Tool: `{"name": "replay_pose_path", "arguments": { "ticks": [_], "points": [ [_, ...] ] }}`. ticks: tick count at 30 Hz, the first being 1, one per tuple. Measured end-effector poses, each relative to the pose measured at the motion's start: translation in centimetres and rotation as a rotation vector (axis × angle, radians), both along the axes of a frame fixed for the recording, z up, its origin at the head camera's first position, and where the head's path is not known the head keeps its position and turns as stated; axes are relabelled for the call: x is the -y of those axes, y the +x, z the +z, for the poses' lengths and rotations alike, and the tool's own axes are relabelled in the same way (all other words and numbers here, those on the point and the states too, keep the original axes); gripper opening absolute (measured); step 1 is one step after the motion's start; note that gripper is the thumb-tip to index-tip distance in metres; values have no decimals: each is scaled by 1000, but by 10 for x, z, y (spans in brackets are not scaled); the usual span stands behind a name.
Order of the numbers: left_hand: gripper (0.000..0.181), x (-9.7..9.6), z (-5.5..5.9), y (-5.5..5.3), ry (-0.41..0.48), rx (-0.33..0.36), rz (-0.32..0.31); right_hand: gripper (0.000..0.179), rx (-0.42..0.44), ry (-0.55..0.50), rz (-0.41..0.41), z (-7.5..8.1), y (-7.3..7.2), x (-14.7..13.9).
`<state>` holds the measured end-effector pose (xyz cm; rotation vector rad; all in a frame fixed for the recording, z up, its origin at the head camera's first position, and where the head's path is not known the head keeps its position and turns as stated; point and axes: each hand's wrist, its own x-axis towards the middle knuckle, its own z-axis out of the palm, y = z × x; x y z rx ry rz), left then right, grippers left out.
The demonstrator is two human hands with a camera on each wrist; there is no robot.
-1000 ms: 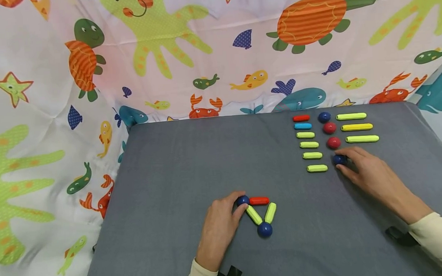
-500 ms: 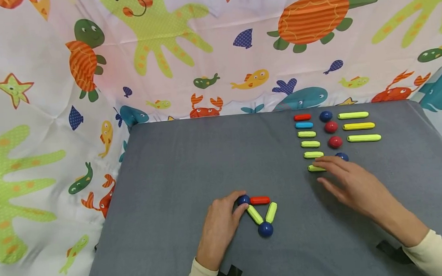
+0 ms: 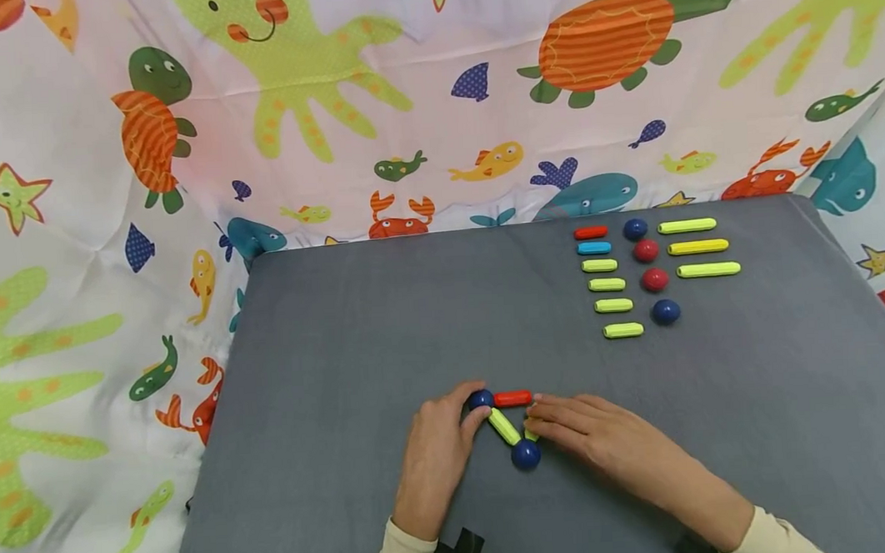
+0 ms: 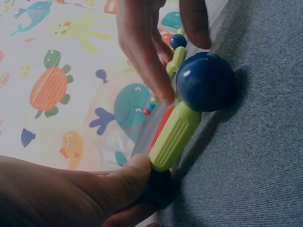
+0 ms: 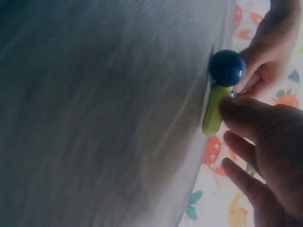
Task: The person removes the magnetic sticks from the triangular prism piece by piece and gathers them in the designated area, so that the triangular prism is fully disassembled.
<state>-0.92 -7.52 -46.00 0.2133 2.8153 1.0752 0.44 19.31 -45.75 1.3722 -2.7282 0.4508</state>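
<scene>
A triangle-like figure of magnetic rods and balls lies on the grey table. My left hand (image 3: 433,461) pinches its left blue ball (image 3: 481,399) between thumb and finger. From that ball run a red rod (image 3: 512,399) and a yellow-green rod (image 3: 504,427); the latter leads to the lower blue ball (image 3: 525,454). My right hand (image 3: 609,447) is at the right side, its fingers over a second yellow-green rod (image 5: 214,111), mostly hidden in the head view. The left wrist view shows a gap between its thumb and fingers, which are fairly straight.
At the back right lie a column of short rods (image 3: 607,285), a column of red and blue balls (image 3: 655,279) and several longer rods (image 3: 698,247). A curtain (image 3: 313,91) with sea animals hangs behind the table (image 3: 340,332).
My right hand has left the blue ball at the lower end of the ball column and come left to the figure. My left hand stays on its blue ball. The view has shifted slightly.
</scene>
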Motion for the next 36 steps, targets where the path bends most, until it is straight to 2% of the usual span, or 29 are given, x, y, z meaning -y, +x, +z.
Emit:
{"name": "replay_pose_path", "arguments": {
  "ticks": [4, 9, 15, 22, 29, 36],
  "points": [
    [35, -1, -1, 1, 0, -16, -1, 63, -12, 74, -45, -2, 5, 9],
    [35, 0, -2, 0, -4, -33, 2, 54, -5, 87, -114, -6, 9, 23],
    [35, -1, -3, 1, -6, -39, -3, 38, 11, 1, -201, -9, 12, 29],
    [34, 0, -2, 3, -13, -35, 1, 32, 33, -101, -236, -11, 10, 23],
    [35, 4, -4, 7, -22, -54, 12, 24, 83, -97, -254, -11, 9, 16],
    [35, 7, -3, 12, -51, -74, 26, 21, 92, -106, -291, -11, 7, 9]
  ]
}}
